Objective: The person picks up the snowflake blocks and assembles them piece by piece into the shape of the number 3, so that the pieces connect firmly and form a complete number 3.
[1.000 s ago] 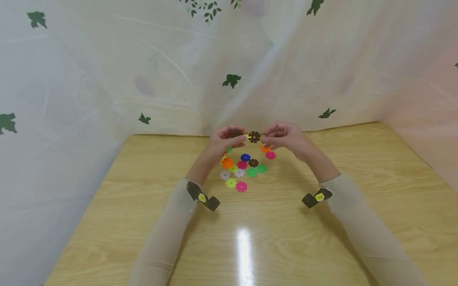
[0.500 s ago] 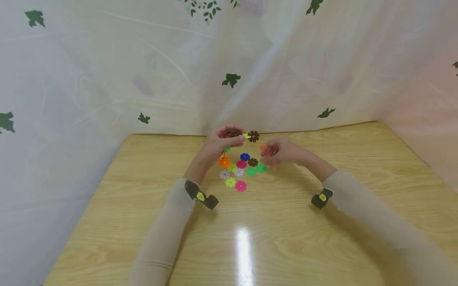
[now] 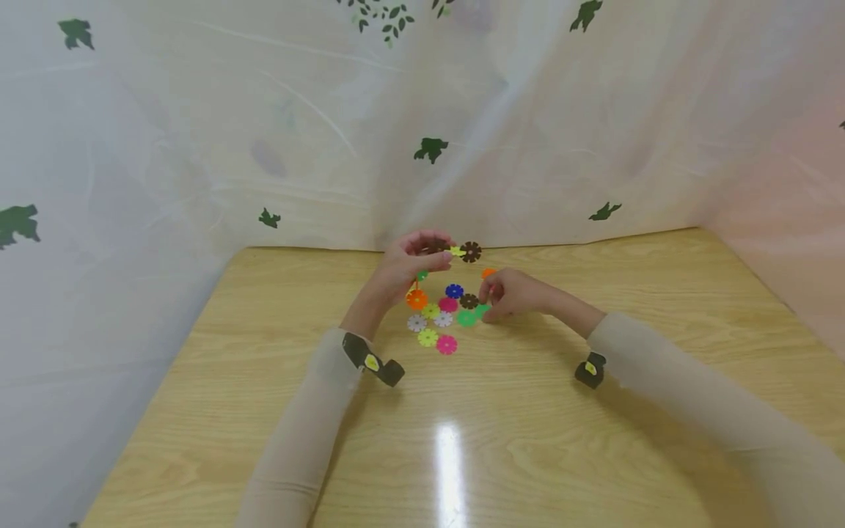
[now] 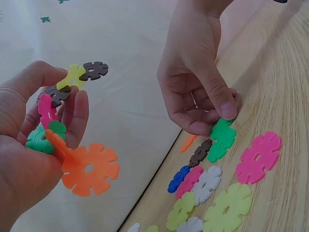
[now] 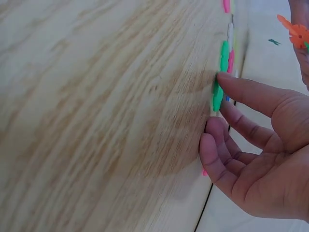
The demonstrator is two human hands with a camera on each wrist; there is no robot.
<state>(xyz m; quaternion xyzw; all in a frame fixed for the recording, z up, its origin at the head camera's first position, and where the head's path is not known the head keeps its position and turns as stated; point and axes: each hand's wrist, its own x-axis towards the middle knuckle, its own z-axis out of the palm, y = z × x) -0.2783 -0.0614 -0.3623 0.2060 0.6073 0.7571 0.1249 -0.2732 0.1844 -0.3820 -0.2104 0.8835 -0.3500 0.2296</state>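
Observation:
My left hand (image 3: pixel 405 268) holds up a chain of joined plastic snowflake discs. In the left wrist view its thumb and fingers grip the yellow disc (image 4: pixel 72 79), which is slotted to a dark brown disc (image 4: pixel 96 70) at the free end. Another dark brown disc, a pink disc (image 4: pixel 47 108), a green one and orange discs (image 4: pixel 99 179) follow down past the palm. On the table, my right hand (image 3: pixel 521 292) has its thumb and forefinger at the edge of a green snowflake disc (image 4: pixel 226 128), pinching it; a second green disc (image 3: pixel 466 318) lies against it.
Loose discs lie around on the wooden table (image 3: pixel 264 381): blue (image 3: pixel 454 291), brown (image 3: pixel 469 301), white (image 3: pixel 416 323), yellow (image 3: pixel 428 337) and pink (image 3: pixel 447 345). An orange disc (image 3: pixel 488 273) lies behind my right hand. A pale curtain (image 3: pixel 317 147) hangs along the back edge.
My right hand has left the chain's brown end and come down towards me to the green disc on the table. My left hand keeps holding the chain in nearly the same place.

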